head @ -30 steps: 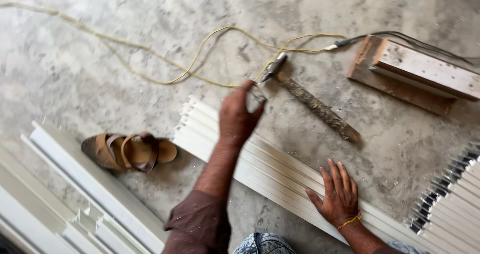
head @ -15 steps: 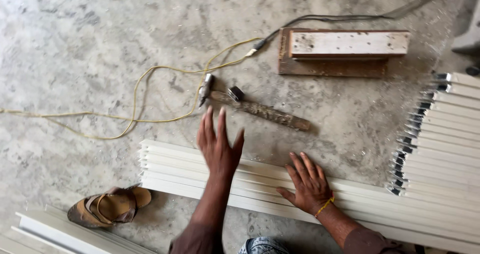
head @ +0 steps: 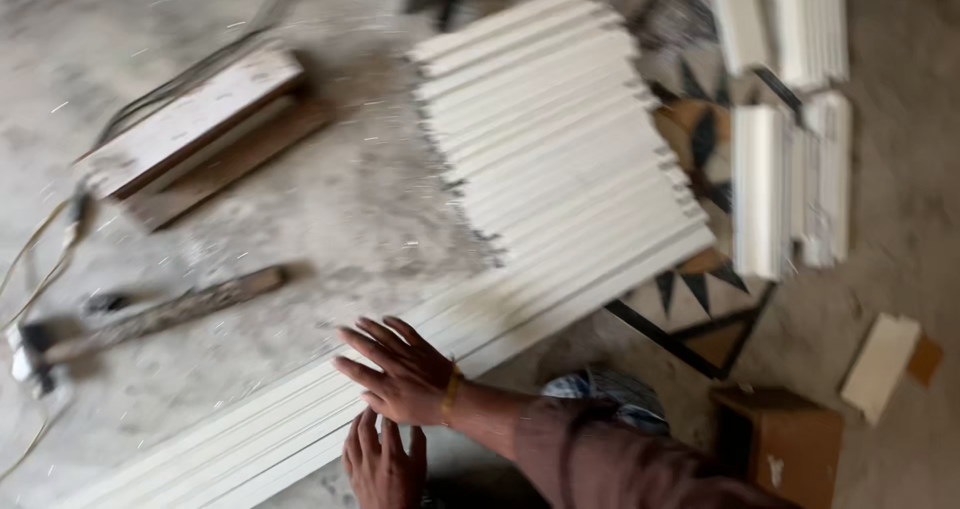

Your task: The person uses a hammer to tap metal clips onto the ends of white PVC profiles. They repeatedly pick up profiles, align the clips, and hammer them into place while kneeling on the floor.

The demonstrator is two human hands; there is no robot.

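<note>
Your right hand lies flat and open, fingers spread, on the long white strips; your left hand rests open beside it, gripping nothing. A hammer lies well apart on the concrete floor.

Hammer lies on the concrete floor, left side, rough handle pointing right, head at the far left edge, blurred. Yellowish cord runs past the head. Above it: two wooden blocks, stacked, pale one on a darker one, tilted, grey cable trailing off behind. Centre top: separate stack of white slats, fanned side by side, ends stepped. Right of that, short white profile offcuts in upright bundles, partly over a patterned floor tile with dark triangles. Lower right: brown cardboard box, near it a small pale wood offcut. Picture is motion-blurred, fine detail unreadable.
</note>
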